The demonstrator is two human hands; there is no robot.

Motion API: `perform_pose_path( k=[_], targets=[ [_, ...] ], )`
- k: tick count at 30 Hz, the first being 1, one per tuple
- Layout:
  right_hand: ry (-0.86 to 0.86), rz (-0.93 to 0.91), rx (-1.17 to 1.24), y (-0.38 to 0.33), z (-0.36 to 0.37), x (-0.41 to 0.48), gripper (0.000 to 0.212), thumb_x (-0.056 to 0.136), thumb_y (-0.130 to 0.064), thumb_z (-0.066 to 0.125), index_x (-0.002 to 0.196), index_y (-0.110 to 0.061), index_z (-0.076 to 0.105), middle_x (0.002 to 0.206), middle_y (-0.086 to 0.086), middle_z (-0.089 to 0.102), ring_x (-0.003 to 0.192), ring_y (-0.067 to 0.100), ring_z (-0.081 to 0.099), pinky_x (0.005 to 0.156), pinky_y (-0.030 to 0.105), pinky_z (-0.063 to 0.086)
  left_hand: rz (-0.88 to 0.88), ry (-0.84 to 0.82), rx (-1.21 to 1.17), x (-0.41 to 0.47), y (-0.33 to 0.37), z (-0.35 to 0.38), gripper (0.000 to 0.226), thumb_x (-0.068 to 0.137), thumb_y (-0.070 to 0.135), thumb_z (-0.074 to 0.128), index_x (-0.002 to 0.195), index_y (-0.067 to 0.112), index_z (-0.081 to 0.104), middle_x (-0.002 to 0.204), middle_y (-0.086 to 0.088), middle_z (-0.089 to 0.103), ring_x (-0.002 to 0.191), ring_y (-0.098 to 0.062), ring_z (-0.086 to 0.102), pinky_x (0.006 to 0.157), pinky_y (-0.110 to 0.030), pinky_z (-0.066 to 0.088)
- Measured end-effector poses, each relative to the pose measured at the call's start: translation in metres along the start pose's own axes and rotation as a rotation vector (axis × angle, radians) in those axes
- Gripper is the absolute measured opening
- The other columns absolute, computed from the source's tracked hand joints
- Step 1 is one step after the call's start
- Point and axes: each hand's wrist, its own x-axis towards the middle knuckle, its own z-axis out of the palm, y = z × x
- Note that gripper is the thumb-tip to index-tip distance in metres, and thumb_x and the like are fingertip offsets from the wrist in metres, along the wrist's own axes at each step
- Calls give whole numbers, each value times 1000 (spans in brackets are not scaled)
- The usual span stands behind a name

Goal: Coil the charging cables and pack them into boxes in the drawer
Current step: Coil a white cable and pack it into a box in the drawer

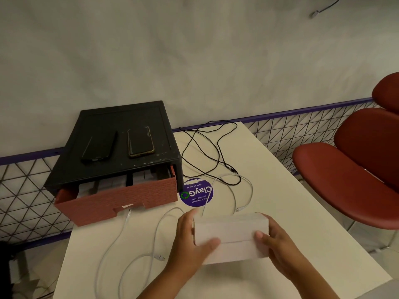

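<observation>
Matt white cardboard box [231,238]. Drawer [121,199]: reddish plastic, woven-texture front; black plastic cabinet [121,117], scuffed. 2 glossy phones [141,141]. Smooth cream table [280,186]. Glossy red chair [349,175]. Wire-mesh railing [287,130].

A closed white box [231,238] was held level over the near part of the desk [291,212]. One white cable [121,240] was left uncoiled to its left, and a second white cable [248,190] was arched just behind it. A black cable [207,152] was sprawled loose farther back. The red-brown drawer [121,199] was pulled partly open, with white boxes [112,184] seen inside.
</observation>
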Motion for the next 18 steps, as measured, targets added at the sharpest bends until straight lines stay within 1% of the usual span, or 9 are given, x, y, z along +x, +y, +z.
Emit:
perform_pose_path(
  k=[2, 5, 6, 8, 11, 13, 14, 16, 18],
  targets=[
    [-26, -43, 55, -10, 10, 0, 100, 35, -48, 90, 120, -13, 49, 108, 10, 66, 95, 25, 64, 70, 35, 54, -85, 76, -210, 9, 12, 0, 66, 62, 55, 74, 118, 40, 41, 126, 11, 52, 106, 1, 56, 90, -19, 47],
    [-59, -103, 130, -24, 29, 2, 92, 37, -32, 89, 115, -14, 46, 104, 10, 65, 90, 24, 64, 64, 33, 53, -161, 265, -381, 19, 33, -5, 37, 80, 33, 70, 109, 31, 47, 102, 9, 63, 81, 4, 62, 66, -11, 48],
    [-67, -127, 149, -28, 36, 3, 84, 41, -25, 86, 114, -16, 46, 105, 10, 64, 92, 24, 63, 65, 34, 53, -209, 319, -442, 21, 39, -8, 33, 82, 31, 67, 109, 28, 49, 99, 7, 63, 81, -1, 62, 64, -13, 48],
    [-86, -184, 135, -34, 51, 4, 66, 48, -21, 78, 107, -28, 50, 107, 5, 64, 97, 23, 60, 71, 36, 52, -320, 382, -644, 26, 48, -15, 36, 81, 35, 66, 111, 22, 50, 101, 0, 62, 87, -13, 60, 67, -28, 50],
    [-95, -257, 27, -41, 70, 1, 54, 48, -25, 75, 96, -41, 54, 105, -6, 63, 97, 14, 56, 71, 29, 50, -469, 371, -995, 31, 60, -25, 41, 81, 32, 66, 115, 24, 45, 105, -7, 58, 94, -23, 57, 76, -41, 51],
    [-103, -292, -103, -44, 81, -2, 52, 50, -32, 73, 95, -46, 51, 106, -11, 61, 100, 14, 54, 71, 28, 50, -508, 365, -1100, 30, 64, -30, 49, 79, 29, 68, 120, 27, 41, 108, -11, 58, 99, -30, 57, 85, -48, 51],
    [-106, -309, -189, -46, 87, -5, 52, 51, -35, 72, 95, -48, 49, 105, -14, 60, 102, 14, 54, 72, 28, 50, -510, 346, -1114, 29, 66, -32, 52, 78, 28, 68, 122, 27, 41, 110, -13, 58, 100, -31, 57, 83, -48, 51],
    [-136, -336, -313, -48, 95, -8, 54, 52, -39, 70, 101, -45, 48, 106, -19, 58, 101, 9, 54, 74, 20, 48, -514, 285, -1104, 27, 67, -32, 58, 74, 34, 68, 125, 22, 44, 110, -13, 60, 97, -30, 58, 69, -42, 53],
    [-262, -343, -344, -46, 97, -9, 65, 53, -42, 75, 113, -32, 50, 113, -19, 55, 107, 5, 53, 78, 15, 46, -525, 165, -1108, 23, 65, -34, 56, 71, 44, 63, 117, 14, 54, 95, -13, 65, 86, -27, 60, 65, -36, 50]
  ],
)
